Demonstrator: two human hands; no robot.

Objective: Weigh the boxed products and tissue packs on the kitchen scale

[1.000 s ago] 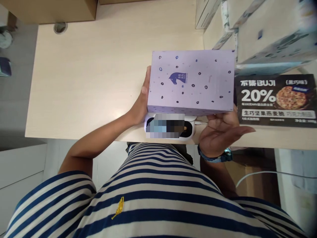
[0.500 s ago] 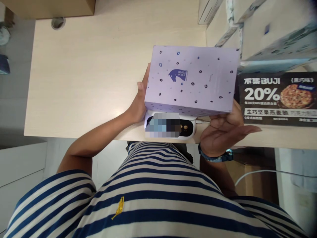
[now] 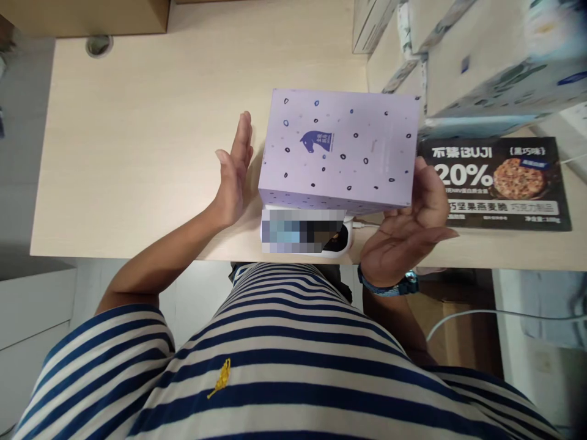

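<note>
A lilac box (image 3: 339, 153) with small dark and blue rings and a purple horse-head logo stands just beyond a white device (image 3: 349, 243), which is mostly pixelated. My left hand (image 3: 233, 174) is off the box's left side, with a gap between; its fingers are stretched and the thumb stands apart. By the box's lower right corner is my right hand (image 3: 408, 223), palm turned up and thumb spread away. Its fingers run along the box's right side, partly hidden behind the corner, and I cannot tell whether they press on it. A watch (image 3: 389, 282) circles my right wrist.
A black snack box (image 3: 518, 183) with "20%" on it lies right of the lilac box. Stacked white packs (image 3: 481, 79) stand behind it. A cardboard box (image 3: 92, 15) sits at the back left, near a cable hole (image 3: 99, 46) in the desk (image 3: 151, 140). A white cable (image 3: 364, 225) runs from the device.
My left hand has come away from the lilac box and moved left. My right hand has stayed by the box's right corner. The view has shifted slightly.
</note>
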